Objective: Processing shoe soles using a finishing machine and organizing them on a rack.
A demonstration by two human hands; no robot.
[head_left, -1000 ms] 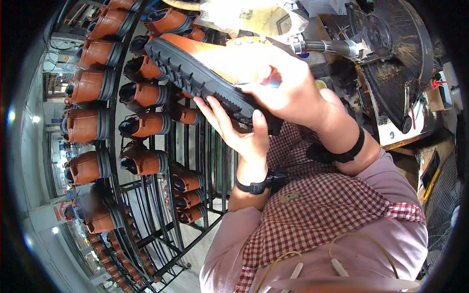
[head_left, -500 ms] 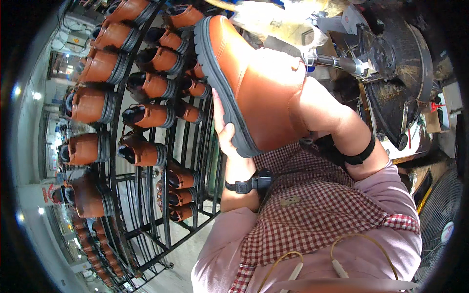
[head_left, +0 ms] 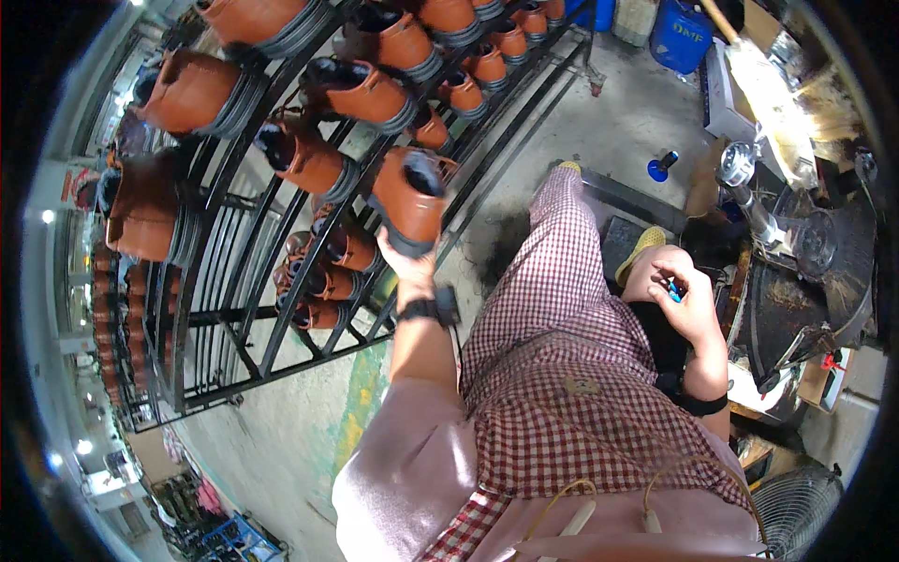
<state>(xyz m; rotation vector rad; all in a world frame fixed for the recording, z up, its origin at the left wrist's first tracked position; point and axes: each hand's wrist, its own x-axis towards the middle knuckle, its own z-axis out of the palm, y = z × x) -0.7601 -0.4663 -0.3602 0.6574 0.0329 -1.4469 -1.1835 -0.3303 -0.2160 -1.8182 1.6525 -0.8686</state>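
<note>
1. Two bare hands are in view: the left hand [head_left: 405, 265] reaches up to the black metal rack [head_left: 234, 309], and the right hand [head_left: 682, 302] rests low beside the person's knee, well apart from the rack.
2. Left fingers [head_left: 391, 245] are closed around the dark sole of a brown boot [head_left: 410, 201], holding it from below; the boot sits against the rack's bars, its opening turned up and to the right.
3. Right fingers are curled in on a small blue object [head_left: 673, 292] pinched at the fingertips; what it is cannot be told.
4. Many more brown boots [head_left: 309, 159] with dark soles fill the rack's tiers, above and to the left of the held boot.
5. A black wristband [head_left: 426, 309] circles the left wrist, just below the rack's lower bars.
6. A red-and-white checked apron [head_left: 571, 375] covers the person's lap, to the right of the rack.
7. A grinding machine [head_left: 796, 253] stands on the far side of the person from the rack.
</note>
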